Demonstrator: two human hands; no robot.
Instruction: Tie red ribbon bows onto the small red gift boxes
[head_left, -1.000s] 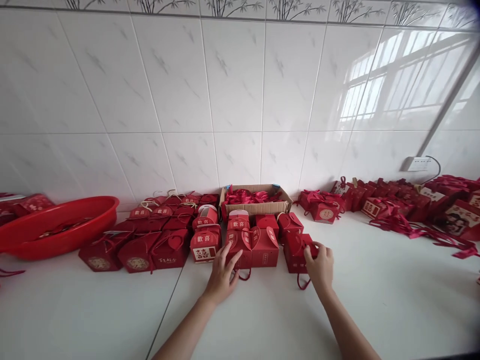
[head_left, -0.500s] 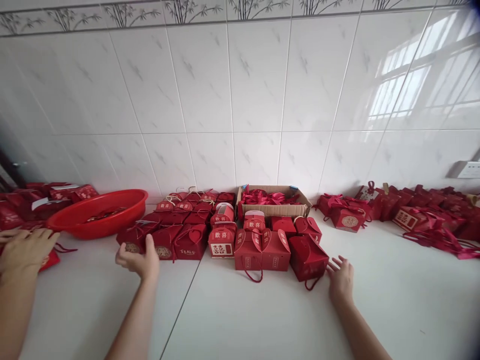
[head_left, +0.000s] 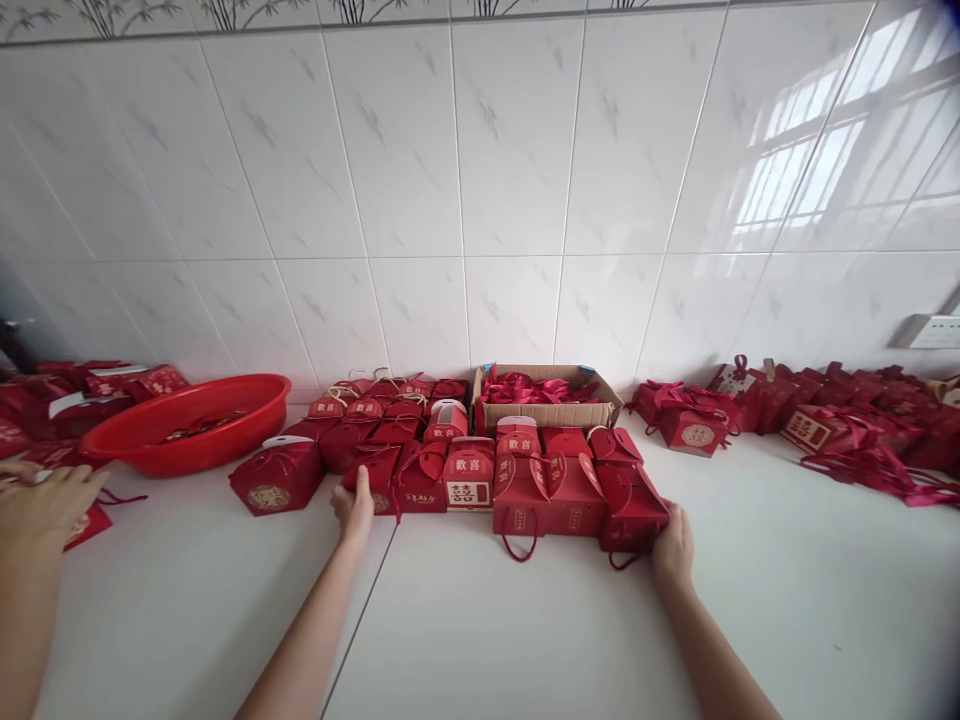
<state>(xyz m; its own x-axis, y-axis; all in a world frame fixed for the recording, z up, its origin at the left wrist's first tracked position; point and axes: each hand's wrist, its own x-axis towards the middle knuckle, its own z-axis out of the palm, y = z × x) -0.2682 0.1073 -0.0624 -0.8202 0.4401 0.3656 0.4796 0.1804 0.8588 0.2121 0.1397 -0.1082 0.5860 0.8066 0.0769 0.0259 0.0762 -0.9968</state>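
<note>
My left hand (head_left: 354,507) presses against the left end of a front row of red gift boxes, its thumb up on the maroon end box (head_left: 381,482). At the opposite end, my right hand (head_left: 675,545) cups the right side of a dark red box (head_left: 631,515) with a cord handle. Between the hands stand a box with a white double-happiness panel (head_left: 470,480) and a wider red box (head_left: 551,500). The row is squeezed together from both sides. Some of my fingers are hidden behind the boxes. One maroon box (head_left: 277,480) stands apart, left of my left hand.
A red basin (head_left: 187,455) with small items sits at the left. Another person's hand (head_left: 52,510) handles a red packet at the far left. Behind the row is a cardboard tray (head_left: 544,415) of red ribbons. More boxes (head_left: 697,430) and loose ribbons (head_left: 885,480) lie right.
My left hand has moved right, pushing several front boxes together and leaving one maroon box behind. My right hand has closed in on the right end box, which now stands straighter.
</note>
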